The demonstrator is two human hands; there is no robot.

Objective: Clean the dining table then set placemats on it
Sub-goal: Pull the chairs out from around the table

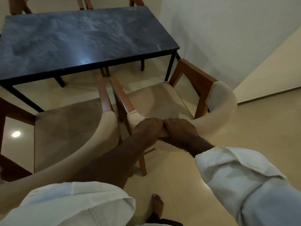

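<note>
- The worktop point(84, 39), a rectangular dining table with a dark blue-grey, stone-look top on a thin black metal frame, stands in the far left of the scene. Its right end is near the white wall point(228, 30).
- Its surface shows pale cloudy streaks and a bright patch of reflected light close to its near edge.
- The right armchair point(162, 98), brown wood with a cream padded seat and a curved cream backrest, stands at the worktop's near right corner. Its seat is on the near side of the worktop's edge.
- The left hand point(149, 128) and the right hand point(179, 129) lie side by side on the near left part of that backrest, their fingers touching.
- Each grip is curled over the top of the backrest, fingers wrapped onto its inner side and holding the padding.
- The left armchair point(68, 128), of the same build with its seat in shadow, stands just beside the right armchair. Their wooden armrests are almost touching.
- Both forearms come out of rolled-up white sleeves point(236, 176).
- A bare foot point(157, 204) stands on the glossy beige tiled floor point(244, 128) below the arms.
- Parts of more wooden chairs point(84, 4) show beyond the worktop's far edge.
</note>
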